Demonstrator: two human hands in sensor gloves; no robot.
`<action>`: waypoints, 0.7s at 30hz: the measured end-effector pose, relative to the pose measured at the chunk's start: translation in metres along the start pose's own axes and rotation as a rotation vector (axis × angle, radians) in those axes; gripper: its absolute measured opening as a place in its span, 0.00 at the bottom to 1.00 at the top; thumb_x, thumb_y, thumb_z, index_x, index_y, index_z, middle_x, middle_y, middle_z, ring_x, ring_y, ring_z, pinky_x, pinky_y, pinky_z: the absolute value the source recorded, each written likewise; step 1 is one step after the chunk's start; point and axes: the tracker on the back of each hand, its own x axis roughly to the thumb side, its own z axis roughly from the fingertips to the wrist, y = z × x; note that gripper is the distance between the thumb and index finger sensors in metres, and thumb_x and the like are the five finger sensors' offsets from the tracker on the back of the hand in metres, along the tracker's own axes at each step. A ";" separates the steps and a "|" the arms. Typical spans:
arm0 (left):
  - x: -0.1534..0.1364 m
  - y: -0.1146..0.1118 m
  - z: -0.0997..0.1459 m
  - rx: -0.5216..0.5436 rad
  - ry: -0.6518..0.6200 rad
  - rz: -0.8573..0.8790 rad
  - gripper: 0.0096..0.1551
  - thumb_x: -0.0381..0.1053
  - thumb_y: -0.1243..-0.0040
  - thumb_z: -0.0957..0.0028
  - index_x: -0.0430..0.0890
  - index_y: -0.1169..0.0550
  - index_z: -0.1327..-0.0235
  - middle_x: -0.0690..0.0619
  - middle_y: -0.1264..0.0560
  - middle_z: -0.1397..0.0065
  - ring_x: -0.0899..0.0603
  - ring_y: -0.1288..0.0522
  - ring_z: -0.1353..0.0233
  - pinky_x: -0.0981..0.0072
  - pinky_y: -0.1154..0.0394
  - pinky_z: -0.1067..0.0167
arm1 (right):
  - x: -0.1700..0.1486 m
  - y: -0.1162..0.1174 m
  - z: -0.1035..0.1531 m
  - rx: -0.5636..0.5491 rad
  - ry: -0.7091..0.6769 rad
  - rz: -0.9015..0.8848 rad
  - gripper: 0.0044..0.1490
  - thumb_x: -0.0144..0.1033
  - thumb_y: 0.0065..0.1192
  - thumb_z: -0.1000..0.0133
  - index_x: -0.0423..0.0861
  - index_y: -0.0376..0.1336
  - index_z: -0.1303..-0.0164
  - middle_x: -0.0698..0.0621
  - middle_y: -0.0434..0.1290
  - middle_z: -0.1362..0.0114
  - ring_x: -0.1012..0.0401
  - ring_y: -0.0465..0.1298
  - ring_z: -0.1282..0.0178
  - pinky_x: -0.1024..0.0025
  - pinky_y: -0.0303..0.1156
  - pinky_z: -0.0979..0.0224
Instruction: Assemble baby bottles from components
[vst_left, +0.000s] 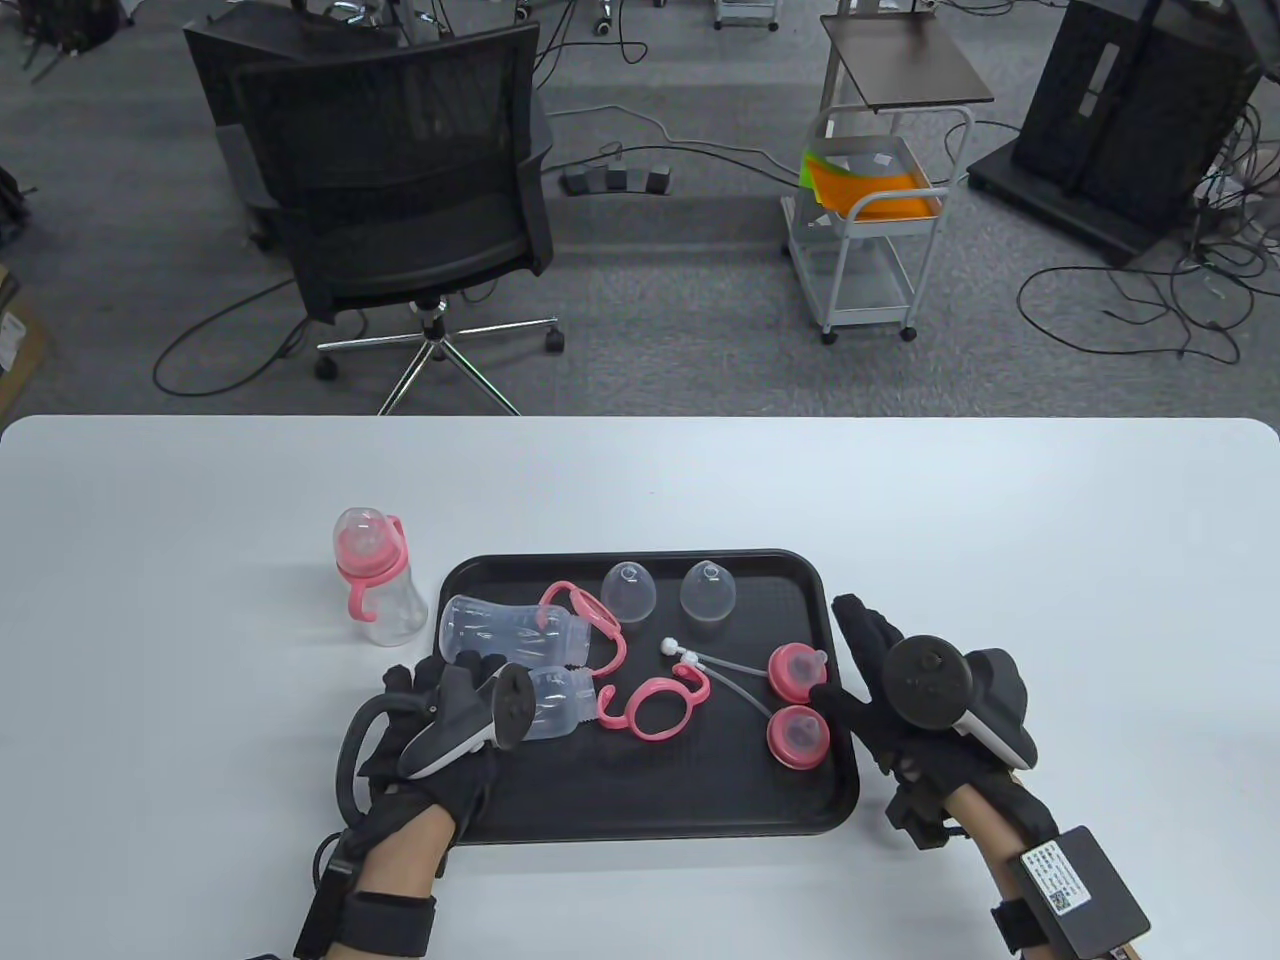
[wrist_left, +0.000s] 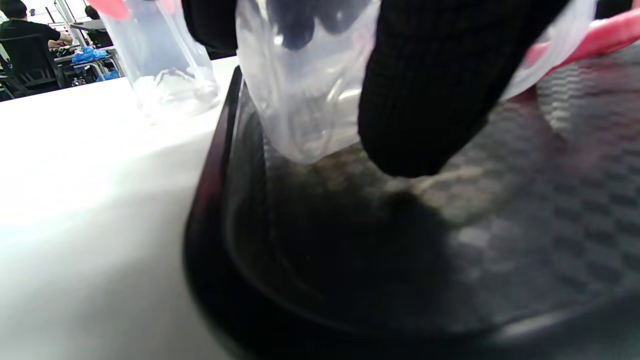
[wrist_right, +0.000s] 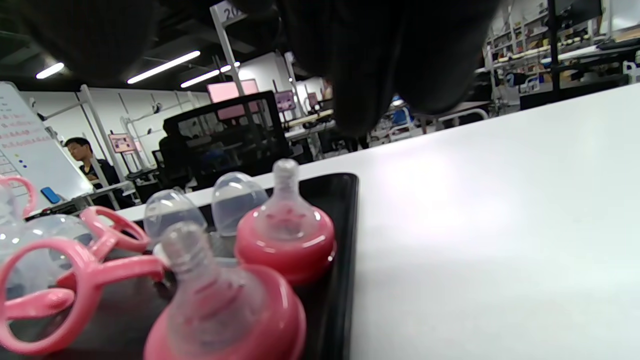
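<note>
A black tray (vst_left: 640, 835) holds two clear bottle bodies lying down, two pink handle rings (vst_left: 655, 705), two clear caps (vst_left: 628, 590), two straws (vst_left: 720, 670) and two pink nipple collars (vst_left: 797, 737). My left hand (vst_left: 480, 680) grips the nearer bottle body (vst_left: 560, 705) at the tray's front left. In the left wrist view, thumb and fingers (wrist_left: 415, 100) close around this bottle (wrist_left: 300, 100), which is low over the tray floor. My right hand (vst_left: 860, 670) is open and empty beside the tray's right edge, next to the collars (wrist_right: 285, 235).
An assembled bottle (vst_left: 375, 585) with pink collar, handles and cap stands on the white table left of the tray; it also shows in the left wrist view (wrist_left: 160, 65). The second bottle body (vst_left: 500, 630) lies just behind my left hand. A black chair (vst_left: 400, 200) stands beyond the table.
</note>
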 end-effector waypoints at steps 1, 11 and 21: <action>0.000 -0.001 0.000 -0.002 0.002 0.004 0.66 0.62 0.14 0.57 0.55 0.47 0.17 0.53 0.45 0.14 0.33 0.39 0.15 0.29 0.49 0.20 | 0.000 0.000 0.000 0.000 0.000 0.001 0.58 0.61 0.60 0.54 0.52 0.41 0.18 0.44 0.58 0.19 0.47 0.75 0.29 0.50 0.77 0.30; -0.007 0.008 0.005 0.009 -0.040 0.054 0.62 0.60 0.13 0.58 0.55 0.42 0.18 0.53 0.39 0.16 0.36 0.35 0.17 0.29 0.48 0.21 | 0.000 0.002 -0.001 0.006 -0.004 0.005 0.58 0.61 0.60 0.54 0.52 0.41 0.18 0.44 0.58 0.19 0.47 0.76 0.29 0.50 0.77 0.31; -0.021 0.044 0.028 0.096 -0.115 0.194 0.62 0.61 0.13 0.59 0.54 0.40 0.18 0.52 0.38 0.17 0.36 0.33 0.18 0.29 0.46 0.21 | 0.004 -0.009 0.001 -0.033 -0.017 -0.036 0.58 0.61 0.60 0.54 0.52 0.42 0.18 0.44 0.59 0.19 0.48 0.76 0.29 0.50 0.77 0.31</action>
